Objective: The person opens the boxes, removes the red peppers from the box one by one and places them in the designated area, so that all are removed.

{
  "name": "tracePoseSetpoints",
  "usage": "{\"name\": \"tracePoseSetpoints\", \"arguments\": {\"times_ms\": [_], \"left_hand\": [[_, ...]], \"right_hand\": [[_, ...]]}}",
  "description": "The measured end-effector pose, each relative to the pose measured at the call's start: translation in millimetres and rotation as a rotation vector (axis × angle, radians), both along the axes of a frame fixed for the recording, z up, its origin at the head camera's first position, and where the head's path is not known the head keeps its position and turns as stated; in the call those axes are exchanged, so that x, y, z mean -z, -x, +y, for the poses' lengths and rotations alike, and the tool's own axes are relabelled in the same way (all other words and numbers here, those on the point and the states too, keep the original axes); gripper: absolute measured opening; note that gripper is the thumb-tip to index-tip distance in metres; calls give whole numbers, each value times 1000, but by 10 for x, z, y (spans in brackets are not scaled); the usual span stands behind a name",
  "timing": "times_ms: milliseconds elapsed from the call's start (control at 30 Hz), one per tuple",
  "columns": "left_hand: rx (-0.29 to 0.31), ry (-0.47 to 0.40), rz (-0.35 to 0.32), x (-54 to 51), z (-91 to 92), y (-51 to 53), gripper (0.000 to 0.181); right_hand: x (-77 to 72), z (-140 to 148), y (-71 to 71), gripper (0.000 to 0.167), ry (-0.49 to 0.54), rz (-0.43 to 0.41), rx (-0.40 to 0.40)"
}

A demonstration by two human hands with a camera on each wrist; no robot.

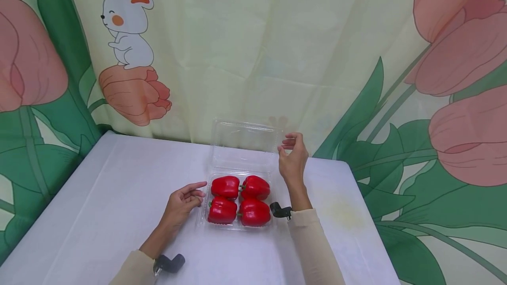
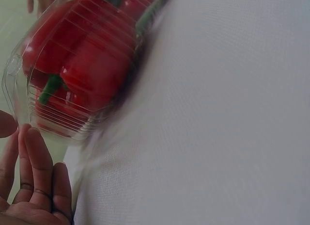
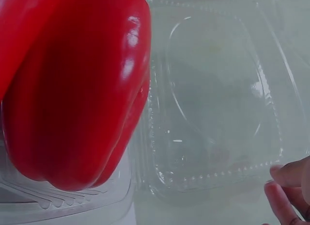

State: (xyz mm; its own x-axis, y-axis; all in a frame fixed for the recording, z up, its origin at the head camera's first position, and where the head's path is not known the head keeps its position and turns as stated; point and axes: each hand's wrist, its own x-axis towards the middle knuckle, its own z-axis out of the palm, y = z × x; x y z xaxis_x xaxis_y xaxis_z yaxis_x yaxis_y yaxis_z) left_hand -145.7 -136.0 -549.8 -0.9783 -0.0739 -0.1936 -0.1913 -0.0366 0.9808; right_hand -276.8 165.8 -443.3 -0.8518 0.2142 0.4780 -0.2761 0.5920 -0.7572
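Several red bell peppers [image 1: 254,212] lie in a clear plastic clamshell container [image 1: 237,228] on the table. Its see-through lid [image 1: 246,144] is raised at the back, tilted up from the hinge side. My right hand [image 1: 293,157] pinches the lid's right edge between thumb and fingertip; the right wrist view shows the fingertips [image 3: 277,179] at the lid's corner. At the container's left side, my left hand [image 1: 180,206] has its index finger stretched to the rim and the other fingers relaxed. In the left wrist view its fingertips [image 2: 36,142] are by the container's corner, near a pepper with a green stem [image 2: 51,87].
A white cloth [image 1: 99,223] covers the table. Behind it hangs a pale curtain [image 1: 245,56] printed with a rabbit, tulips and leaves; the raised lid is close to it. Black wrist cameras [image 1: 170,264] are strapped to both wrists.
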Motion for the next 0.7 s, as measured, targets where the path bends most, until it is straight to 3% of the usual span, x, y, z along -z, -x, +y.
{"name": "tracePoseSetpoints", "arguments": {"times_ms": [700], "left_hand": [[-2, 6, 14, 7, 9, -10, 44]], "right_hand": [[144, 57, 21, 36, -109, -235, -77]]}}
